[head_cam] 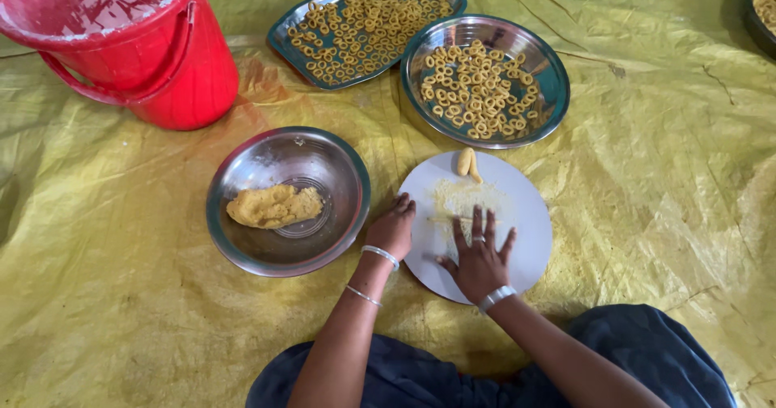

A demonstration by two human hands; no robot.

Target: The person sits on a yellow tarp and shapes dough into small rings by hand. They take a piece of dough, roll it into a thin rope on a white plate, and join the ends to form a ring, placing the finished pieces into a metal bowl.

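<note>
Two hands at a round white board with yellow dough.

The right hand [478, 258] lies flat with fingers spread on a thin dough strip [453, 219] on the white board [525, 238]. The strip is mostly hidden under the fingers. The left hand [393, 227] rests curled at the board's edge; I cannot tell if its fingers pinch anything. A lumpy dough ball [273, 206] sits in the steel bowl [242, 250] just beside. A plate of dough rings [550, 68] sits behind.

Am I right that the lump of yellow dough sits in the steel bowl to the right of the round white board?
Not quite: the head view shows the lump of yellow dough sitting in the steel bowl to the left of the round white board, not the right.
</note>
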